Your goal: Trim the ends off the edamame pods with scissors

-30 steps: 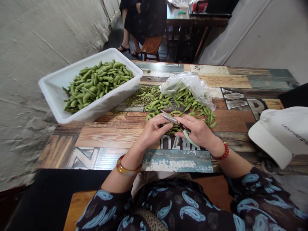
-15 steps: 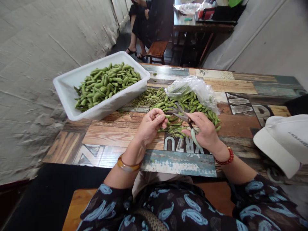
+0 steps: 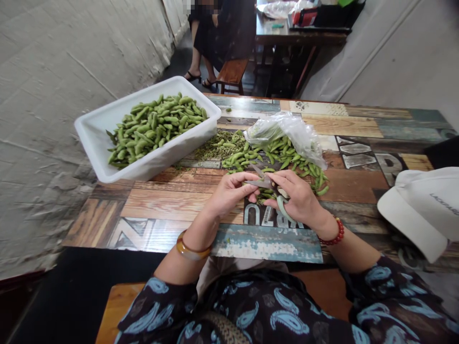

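the right hand (image 3: 299,196) clamps green-handled scissors (image 3: 264,184), blades parted, at a patterned counter (image 3: 154,203). close by, the left hand (image 3: 229,193) curls its fingers at the blades; whether it pinches a pod cannot be told. just beyond the hands, green edamame pods (image 3: 283,148) spill from under a clear plastic bag (image 3: 303,136), beside a heap of fine trimmings (image 3: 215,147). farther left, a white plastic tub (image 3: 158,160) holds a mound of pods (image 3: 154,126).

each pod looks light and firm but slightly yielding, likely slick if damp; a gentle pinch at mid-body should leave the tips free without bruising it. the scissors look stiff and best held by their handle loops, clear of the edges. the thin bag would crumple, while the loaded tub calls for two hands under opposite rims.
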Tool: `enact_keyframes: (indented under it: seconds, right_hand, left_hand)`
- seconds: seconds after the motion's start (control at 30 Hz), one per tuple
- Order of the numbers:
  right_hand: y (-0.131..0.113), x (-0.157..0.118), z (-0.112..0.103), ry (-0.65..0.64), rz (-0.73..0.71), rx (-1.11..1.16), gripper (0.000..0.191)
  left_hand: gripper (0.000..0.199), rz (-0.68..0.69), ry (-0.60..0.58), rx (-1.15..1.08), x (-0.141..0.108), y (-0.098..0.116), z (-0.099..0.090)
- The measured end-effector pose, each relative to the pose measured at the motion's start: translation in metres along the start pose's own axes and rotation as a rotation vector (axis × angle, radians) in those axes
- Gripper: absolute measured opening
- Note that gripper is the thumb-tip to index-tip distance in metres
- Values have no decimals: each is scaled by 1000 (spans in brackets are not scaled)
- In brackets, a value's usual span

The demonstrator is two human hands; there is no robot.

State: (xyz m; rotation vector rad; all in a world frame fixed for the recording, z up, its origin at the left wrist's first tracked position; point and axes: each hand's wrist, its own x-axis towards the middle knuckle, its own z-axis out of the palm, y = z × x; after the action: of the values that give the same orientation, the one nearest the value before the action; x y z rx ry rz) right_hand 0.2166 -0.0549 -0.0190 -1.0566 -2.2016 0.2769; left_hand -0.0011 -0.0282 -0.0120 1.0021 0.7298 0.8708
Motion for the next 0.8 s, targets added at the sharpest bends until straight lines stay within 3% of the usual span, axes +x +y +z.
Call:
enact_keyframes:
  seconds: [0.47, 0.67, 0.8]
  right_hand:
    - [3, -3, 4, -9, -18, 95, 71]
    - [5, -6, 3, -20, -14, 61, 57]
    - [6, -6, 1, -17, 50, 41, 50]
  left_hand:
    - [38, 4, -67, 91, -1, 2, 2]
    - [35, 32, -113, 165, -1, 4, 3]
    - [29, 64, -52, 96, -1, 6, 0]
